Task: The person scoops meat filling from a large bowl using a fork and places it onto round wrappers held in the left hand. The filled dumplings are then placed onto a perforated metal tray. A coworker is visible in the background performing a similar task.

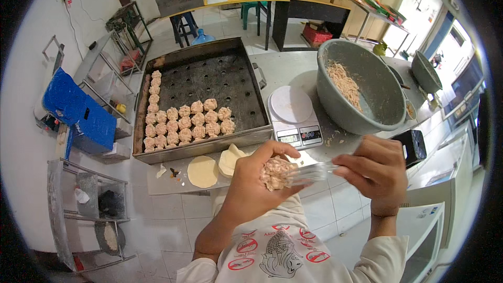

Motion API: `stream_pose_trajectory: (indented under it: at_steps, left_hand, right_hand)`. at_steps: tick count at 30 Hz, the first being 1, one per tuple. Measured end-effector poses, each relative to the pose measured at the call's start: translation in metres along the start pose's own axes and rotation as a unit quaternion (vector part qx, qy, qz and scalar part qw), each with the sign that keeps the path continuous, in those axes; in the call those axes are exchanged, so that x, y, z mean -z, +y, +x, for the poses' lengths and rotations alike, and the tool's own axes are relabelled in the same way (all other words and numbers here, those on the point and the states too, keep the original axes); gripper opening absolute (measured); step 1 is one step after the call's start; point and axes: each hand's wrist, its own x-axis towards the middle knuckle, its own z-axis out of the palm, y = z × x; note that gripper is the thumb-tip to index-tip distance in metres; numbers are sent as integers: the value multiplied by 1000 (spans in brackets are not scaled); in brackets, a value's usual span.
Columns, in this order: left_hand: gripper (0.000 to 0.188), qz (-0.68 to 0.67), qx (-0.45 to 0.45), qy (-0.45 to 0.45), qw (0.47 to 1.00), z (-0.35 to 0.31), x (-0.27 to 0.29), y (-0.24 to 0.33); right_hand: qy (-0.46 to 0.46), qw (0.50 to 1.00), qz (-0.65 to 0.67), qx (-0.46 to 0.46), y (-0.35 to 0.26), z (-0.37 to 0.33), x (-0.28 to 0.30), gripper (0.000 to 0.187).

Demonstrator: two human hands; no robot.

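Observation:
My left hand (246, 186) is cupped around an open-topped dumpling (274, 173) heaped with pinkish minced filling; its wrapper is mostly hidden by the fingers. From the right, my right hand (374, 170) grips the handle of a spoon (312, 174), blurred by motion, whose bowl end meets the filling. Just beyond my left hand, a stack of round pale wrappers (228, 161) lies beside another round wrapper (203, 172) on the table. Behind these stands a square metal steamer tray (209, 78) with holes in its base. Rows of shaped dumplings (184, 124) fill its near side and left edge.
A digital kitchen scale (296, 136) with a white round platform sits right of the tray. Beyond it, a large grey basin (385, 91) holds more filling (343, 84). A black box-like object (411, 147) stands by the table's right edge. Blue bins (94, 120) are at the left.

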Motion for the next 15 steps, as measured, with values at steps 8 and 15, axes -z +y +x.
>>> stream_pose_trajectory:
  at_steps: [8, 15]
  left_hand:
    - [46, -60, 104, -70, 990, 38, -46, 22]
    - [34, -65, 137, 39, 988, 51, -69, 23]
  right_hand:
    - [-88, 992, 17, 91, 77, 16, 33, 24]
    - [-76, 986, -7, 148, 99, 29, 52, 22]
